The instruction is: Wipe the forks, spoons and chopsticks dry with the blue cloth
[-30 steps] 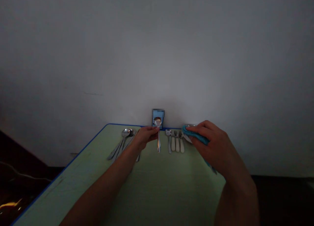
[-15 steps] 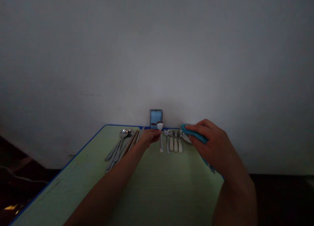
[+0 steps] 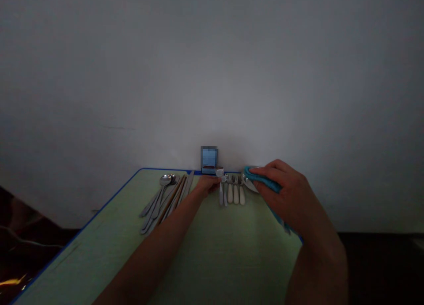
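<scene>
My left hand (image 3: pixel 208 184) reaches to the far edge of the pale green table (image 3: pixel 198 252) and pinches a metal spoon (image 3: pixel 220 188) near its bowl, setting it beside a row of white-handled cutlery (image 3: pixel 234 189). My right hand (image 3: pixel 291 199) is closed round a teal cloth (image 3: pixel 261 180) wrapped over a shiny metal piece (image 3: pixel 249 184), just right of that row. The cloth trails down under my palm.
A bundle of spoons, knives and chopsticks (image 3: pixel 165 198) lies at the far left of the table. A small blue box (image 3: pixel 209 159) stands against the white wall. The table's blue-trimmed left edge (image 3: pixel 82 230) drops off to a dark floor.
My left hand has carried the spoon rightward, from the table's middle to right beside the white-handled row. My right hand has barely moved.
</scene>
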The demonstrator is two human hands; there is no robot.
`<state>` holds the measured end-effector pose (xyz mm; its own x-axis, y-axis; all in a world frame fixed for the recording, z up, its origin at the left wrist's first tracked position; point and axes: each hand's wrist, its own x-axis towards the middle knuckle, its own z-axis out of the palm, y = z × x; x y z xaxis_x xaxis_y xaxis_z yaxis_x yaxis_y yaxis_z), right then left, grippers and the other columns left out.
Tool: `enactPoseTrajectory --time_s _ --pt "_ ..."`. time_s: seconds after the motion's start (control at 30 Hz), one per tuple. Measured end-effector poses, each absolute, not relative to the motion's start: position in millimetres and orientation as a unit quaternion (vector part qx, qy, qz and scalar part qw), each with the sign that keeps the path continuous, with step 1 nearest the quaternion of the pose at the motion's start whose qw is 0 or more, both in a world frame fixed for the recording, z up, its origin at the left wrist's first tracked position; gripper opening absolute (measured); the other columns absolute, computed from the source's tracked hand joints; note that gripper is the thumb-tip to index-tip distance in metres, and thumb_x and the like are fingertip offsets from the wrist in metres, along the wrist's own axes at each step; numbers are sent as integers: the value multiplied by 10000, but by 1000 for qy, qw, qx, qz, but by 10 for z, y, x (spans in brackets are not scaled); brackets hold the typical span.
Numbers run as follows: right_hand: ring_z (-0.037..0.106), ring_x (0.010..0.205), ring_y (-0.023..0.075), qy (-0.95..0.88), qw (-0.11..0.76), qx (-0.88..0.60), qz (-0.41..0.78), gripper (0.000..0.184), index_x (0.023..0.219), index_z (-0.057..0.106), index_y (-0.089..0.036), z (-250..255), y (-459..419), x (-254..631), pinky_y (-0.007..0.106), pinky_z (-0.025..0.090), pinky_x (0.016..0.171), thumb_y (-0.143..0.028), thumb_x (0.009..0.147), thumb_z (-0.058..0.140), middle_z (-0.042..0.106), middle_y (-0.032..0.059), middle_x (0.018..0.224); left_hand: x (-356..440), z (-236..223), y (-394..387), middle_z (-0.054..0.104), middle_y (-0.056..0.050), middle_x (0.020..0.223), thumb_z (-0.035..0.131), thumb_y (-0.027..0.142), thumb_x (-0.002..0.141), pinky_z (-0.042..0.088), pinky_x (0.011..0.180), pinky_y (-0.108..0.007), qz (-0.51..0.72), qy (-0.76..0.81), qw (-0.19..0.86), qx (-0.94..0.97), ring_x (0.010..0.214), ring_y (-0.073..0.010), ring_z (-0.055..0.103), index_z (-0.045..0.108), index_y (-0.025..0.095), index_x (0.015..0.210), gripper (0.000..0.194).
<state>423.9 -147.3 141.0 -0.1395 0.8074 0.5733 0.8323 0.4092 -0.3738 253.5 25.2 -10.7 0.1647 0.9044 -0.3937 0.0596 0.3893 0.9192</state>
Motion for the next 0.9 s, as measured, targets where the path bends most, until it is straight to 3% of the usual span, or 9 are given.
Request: enactPoseTrajectory --time_s 0.9 --pt "586 787 148 -754 381 -535 -11 251 1030 653 -236 1389 -1460 4266 304 478 722 -213 797 562 598 31 881 2735 -216 451 560 -101 1143 541 301 859 497 797 -407 208 644 544 497 959 -214 578 534 136 1143 328"
